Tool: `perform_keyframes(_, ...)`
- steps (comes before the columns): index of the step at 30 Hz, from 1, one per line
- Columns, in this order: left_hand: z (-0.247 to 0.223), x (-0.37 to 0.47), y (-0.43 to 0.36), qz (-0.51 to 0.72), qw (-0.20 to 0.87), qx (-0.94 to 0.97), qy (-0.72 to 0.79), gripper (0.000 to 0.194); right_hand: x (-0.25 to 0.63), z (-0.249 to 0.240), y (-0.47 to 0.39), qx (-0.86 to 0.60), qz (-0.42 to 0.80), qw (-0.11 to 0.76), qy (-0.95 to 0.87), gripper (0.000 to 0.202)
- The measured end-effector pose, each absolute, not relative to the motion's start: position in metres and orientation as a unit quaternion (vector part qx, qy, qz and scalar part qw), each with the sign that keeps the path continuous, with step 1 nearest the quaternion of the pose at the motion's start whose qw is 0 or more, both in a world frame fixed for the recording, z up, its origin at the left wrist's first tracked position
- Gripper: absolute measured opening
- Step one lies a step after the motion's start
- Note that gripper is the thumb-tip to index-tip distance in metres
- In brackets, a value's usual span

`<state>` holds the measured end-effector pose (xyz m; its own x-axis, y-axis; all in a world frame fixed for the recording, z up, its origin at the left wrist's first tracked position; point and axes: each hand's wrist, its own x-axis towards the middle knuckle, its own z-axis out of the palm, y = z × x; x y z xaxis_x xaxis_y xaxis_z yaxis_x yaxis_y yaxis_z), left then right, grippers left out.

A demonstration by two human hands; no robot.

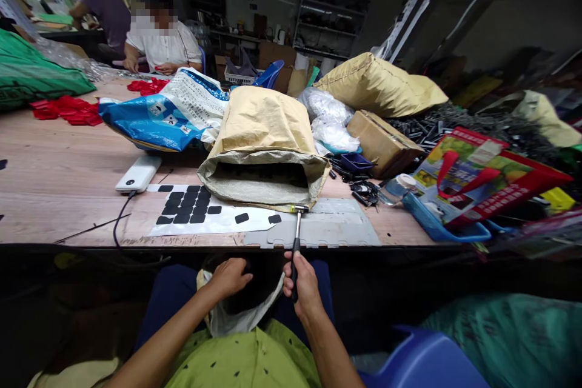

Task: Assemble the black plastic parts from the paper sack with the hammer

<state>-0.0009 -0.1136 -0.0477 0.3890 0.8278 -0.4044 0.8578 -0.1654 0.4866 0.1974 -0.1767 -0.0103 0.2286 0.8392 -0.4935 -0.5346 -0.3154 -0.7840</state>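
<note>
My right hand is closed round the black grip of a small hammer. Its metal shaft points away from me, and its head, with a yellowish end, is over a grey plate by the lip of a tan paper sack. That sack lies with its dark mouth facing me. My left hand hovers at the mouth of a whitish bag between my legs. Its thumb stands apart from the fingers, whose tips are partly lost in shadow. No object shows in it.
A white sheet with black square pads lies left of the plate, near a white power bank with a cable. Rightward are a cardboard box, a blue tray and a red printed bag. Two people sit across the table.
</note>
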Motion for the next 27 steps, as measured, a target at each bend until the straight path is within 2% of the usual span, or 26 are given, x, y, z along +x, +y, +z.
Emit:
perform_keyframes(4,0.016,0.021,-0.083,0.002,0.533,0.774,0.341,0.028,0.196,-0.010,-0.177,-0.540,0.606,0.569,-0.135,0.056)
perform_keyframes(5,0.029,0.032,-0.069,0.029,0.548,0.771,0.323,0.033,0.196,-0.010,-0.177,-0.539,0.606,0.570,-0.133,0.056)
perform_keyframes(7,0.047,0.058,-0.034,0.128,0.484,0.798,0.335,0.030,0.196,-0.011,-0.177,-0.537,0.607,0.571,-0.129,0.056)
perform_keyframes(10,0.051,0.104,0.023,0.244,0.308,0.817,0.421,0.022,0.195,-0.012,-0.178,-0.535,0.611,0.570,-0.121,0.057)
perform_keyframes(14,0.037,0.156,0.079,0.253,0.176,0.821,0.480,0.027,0.196,-0.014,-0.179,-0.541,0.611,0.565,-0.123,0.058)
perform_keyframes(22,0.022,0.165,0.093,0.182,0.147,0.831,0.505,0.017,0.197,-0.012,-0.179,-0.543,0.612,0.563,-0.121,0.059)
perform_keyframes(27,0.028,0.114,0.061,0.235,0.157,0.840,0.463,0.017,0.196,-0.011,-0.179,-0.536,0.612,0.568,-0.123,0.058)
